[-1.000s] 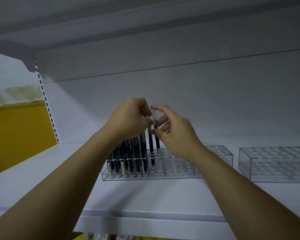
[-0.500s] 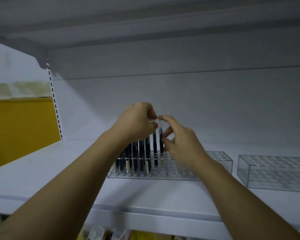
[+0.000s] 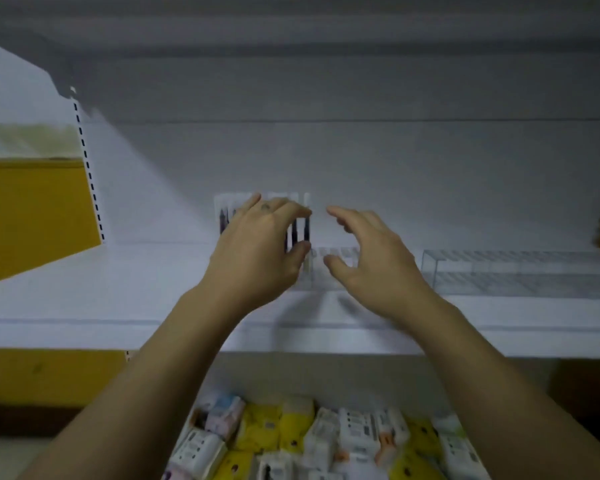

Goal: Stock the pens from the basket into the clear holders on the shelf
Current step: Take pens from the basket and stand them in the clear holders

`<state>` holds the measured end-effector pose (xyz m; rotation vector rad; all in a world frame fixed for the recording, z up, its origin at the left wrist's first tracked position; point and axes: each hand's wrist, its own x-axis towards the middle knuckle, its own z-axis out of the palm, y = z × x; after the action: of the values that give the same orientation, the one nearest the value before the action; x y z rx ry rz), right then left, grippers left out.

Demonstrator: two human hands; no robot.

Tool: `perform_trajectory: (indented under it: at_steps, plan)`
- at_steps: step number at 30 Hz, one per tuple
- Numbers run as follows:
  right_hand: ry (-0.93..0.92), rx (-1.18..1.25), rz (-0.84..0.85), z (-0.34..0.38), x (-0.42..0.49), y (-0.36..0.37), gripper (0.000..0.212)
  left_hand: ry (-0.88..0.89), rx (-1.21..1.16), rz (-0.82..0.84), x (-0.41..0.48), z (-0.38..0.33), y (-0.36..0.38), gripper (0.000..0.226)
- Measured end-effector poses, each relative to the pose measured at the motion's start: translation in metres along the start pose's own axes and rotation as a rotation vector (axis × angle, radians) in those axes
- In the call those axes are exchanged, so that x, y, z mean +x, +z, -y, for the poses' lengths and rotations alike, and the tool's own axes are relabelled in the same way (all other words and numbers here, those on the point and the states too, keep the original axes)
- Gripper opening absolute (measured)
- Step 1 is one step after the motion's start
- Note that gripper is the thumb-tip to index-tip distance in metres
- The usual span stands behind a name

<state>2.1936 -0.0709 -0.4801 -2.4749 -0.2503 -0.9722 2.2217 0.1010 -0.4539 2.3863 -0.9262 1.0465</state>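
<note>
Left hand (image 3: pixel 257 251): held in front of the pens with fingers loosely curved and thumb spread; nothing is seen gripped, though contact with the pens cannot be determined through the blur.
Right hand (image 3: pixel 371 258): held released, fingers curved apart, nothing grasped.
Pens (image 3: pixel 305 226): stood upright in the left part of the clear holder (image 3: pixel 336 258), partly hidden by the left hand.
Second clear holder (image 3: pixel 520 271): placed to the right on the same shelf (image 3: pixel 84 296).
Packaged goods (image 3: pixel 326 441): seen below the shelf.
</note>
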Motion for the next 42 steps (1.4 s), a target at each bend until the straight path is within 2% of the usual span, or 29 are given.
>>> perform_trajectory:
  at_steps: [5,11,14,19,30,33,35,36,39,42]
  plan:
    - [-0.001,-0.049,-0.076,0.004,-0.069,-0.006,0.021,0.029,-0.106,-0.045,-0.066,-0.021,0.029,0.031]
    - [0.033,-0.029,-0.115,-0.006,-0.140,0.002,0.017,0.021,-0.122,-0.110,-0.128,-0.040,0.065,0.021]
    - [0.068,-0.048,-0.080,-0.014,-0.169,0.013,0.018,-0.001,-0.123,-0.079,-0.149,-0.049,0.080,0.021]
    - [0.204,-0.097,0.152,-0.044,-0.218,0.043,0.032,-0.074,-0.176,0.113,-0.187,-0.064,0.115,0.026]
    - [0.566,-0.126,0.651,-0.127,-0.334,0.111,0.039,-0.268,-0.217,0.690,-0.285,-0.093,0.232,0.040]
    - [0.690,-0.116,0.781,-0.146,-0.364,0.128,0.037,-0.314,-0.230,0.855,-0.310,-0.098,0.259,0.043]
    - [0.725,-0.100,0.852,-0.157,-0.385,0.139,0.023,-0.364,-0.258,0.984,-0.331,-0.101,0.274,0.045]
    - [0.739,-0.083,0.884,-0.162,-0.396,0.145,0.006,-0.393,-0.274,1.032,-0.342,-0.101,0.280,0.045]
    - [0.795,-0.042,0.971,-0.170,-0.424,0.164,0.029,-0.485,-0.361,1.138,-0.378,-0.098,0.293,0.031]
    - [0.826,-0.051,1.066,-0.173,-0.441,0.177,0.026,-0.565,-0.402,1.246,-0.414,-0.096,0.302,0.023]
